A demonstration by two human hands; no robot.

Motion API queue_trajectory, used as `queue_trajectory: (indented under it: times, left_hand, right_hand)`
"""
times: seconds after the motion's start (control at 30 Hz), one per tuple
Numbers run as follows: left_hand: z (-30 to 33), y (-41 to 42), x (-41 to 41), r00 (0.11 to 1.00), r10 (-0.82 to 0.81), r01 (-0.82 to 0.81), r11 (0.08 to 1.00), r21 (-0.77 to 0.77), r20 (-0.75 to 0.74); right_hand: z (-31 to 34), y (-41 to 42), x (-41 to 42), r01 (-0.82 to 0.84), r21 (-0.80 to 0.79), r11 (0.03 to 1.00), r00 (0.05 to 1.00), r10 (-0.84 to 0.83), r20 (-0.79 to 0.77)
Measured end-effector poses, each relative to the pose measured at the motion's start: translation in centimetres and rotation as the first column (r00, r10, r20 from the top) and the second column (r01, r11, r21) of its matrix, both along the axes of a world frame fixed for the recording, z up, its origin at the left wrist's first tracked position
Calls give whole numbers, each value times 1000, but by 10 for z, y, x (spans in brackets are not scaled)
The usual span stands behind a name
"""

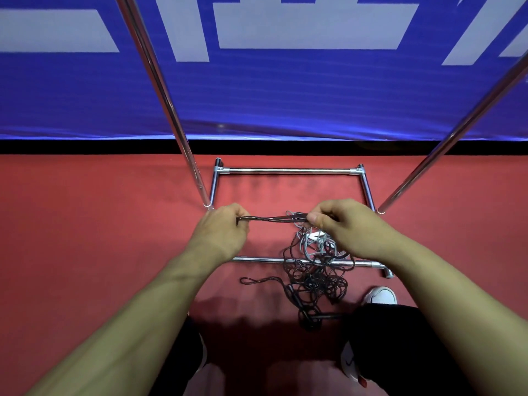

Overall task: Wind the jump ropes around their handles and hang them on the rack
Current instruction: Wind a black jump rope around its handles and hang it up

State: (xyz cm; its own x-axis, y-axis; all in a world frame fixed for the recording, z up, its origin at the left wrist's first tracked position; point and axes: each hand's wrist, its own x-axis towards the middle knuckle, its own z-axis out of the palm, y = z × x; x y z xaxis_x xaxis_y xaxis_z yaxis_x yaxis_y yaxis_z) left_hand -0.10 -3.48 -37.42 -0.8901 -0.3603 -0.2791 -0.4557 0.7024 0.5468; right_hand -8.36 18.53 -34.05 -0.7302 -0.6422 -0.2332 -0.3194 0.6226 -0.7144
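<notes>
Both hands are held out over the red floor point(85, 224), in front of the chrome rack point(288, 171). The left hand point(221, 232) is clenched around one end of a bundle of black rope point(268, 219), and the right hand point(343, 224) pinches the other end between thumb and curled fingers, so that several strands run almost level between the two hands. I cannot tell if a handle is inside the bundle. Below the right hand more rope hangs down to a loose tangle point(314, 278) on the floor, black cord mixed with some grey cord point(310, 241). The tangle lies across the near bottom bar point(257, 260) of the rack, partly inside the base frame and partly outside it, toward the person. One black loop point(257, 280) sticks out to the left of the tangle. A black handle point(325, 316) lies on the floor just beside the person's dark trouser leg point(400, 338). Two upright poles of the rack rise at the left point(171, 115) and at the right point(457, 130). Behind the rack stands a blue banner point(285, 95) with pale shapes. White shoes point(381, 295) show near the bottom right.
</notes>
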Motion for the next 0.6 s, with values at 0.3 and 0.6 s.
queue_trajectory:
  times: [0.3, 0.6]
  left_hand:
    - [7, 11, 1, 998, -44, 50, 983, 175, -39]
    - [11, 6, -3, 970, 110, -62, 974, 216, -218]
  right_hand:
    - [2, -16, -1, 438, -429, 790, 888, -304, 346]
    - [7, -18, 8, 382, -315, 869, 881, -239, 409]
